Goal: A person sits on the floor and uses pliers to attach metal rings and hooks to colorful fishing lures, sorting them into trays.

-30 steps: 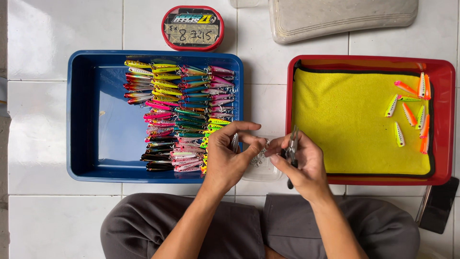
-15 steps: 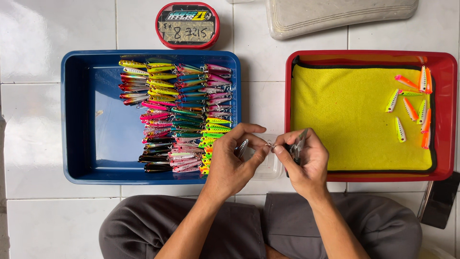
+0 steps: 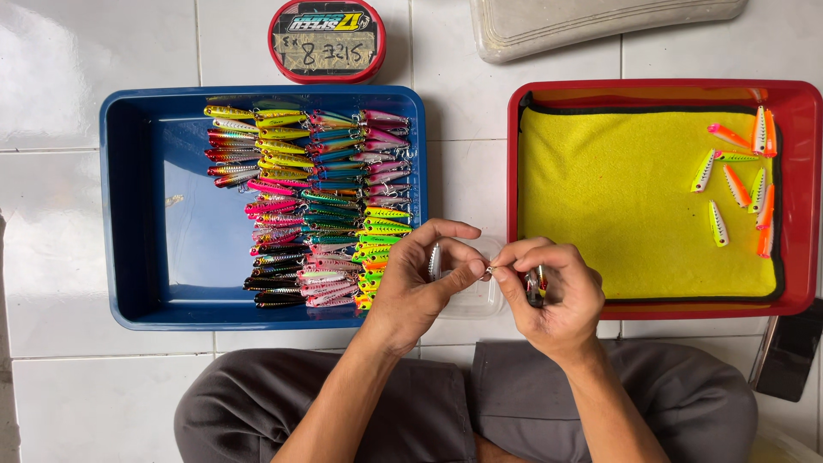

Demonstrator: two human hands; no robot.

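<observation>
Nearest the camera, the person's legs in grey trousers fill the bottom of the view, crossed on a white tiled floor. Just above them the two hands meet between the trays. The left hand pinches with thumb and forefinger and holds a small silvery lure upright against its fingers. The right hand is closed too, its thumb and forefinger pinching a tiny metal part right at the left thumb tip, so the fingertips of both hands touch; a dark-and-silver tool sits tucked in its palm, though what kind it is cannot be told. Under the hands lies a small clear plastic box, mostly hidden. At the lower right a dark flat object lies on the floor beside the trouser leg. To the left of the hands stands a blue tray with rows of bright fishing lures stacked along its right half, in yellow, pink, green and dark colours; the left half is bare. To the right stands a red tray lined with a yellow mat, with a few orange, yellow and green lures lying loose near its upper right corner. Farthest away sit a round red-rimmed tin above the blue tray and a pale grey lid-like case above the red one.
</observation>
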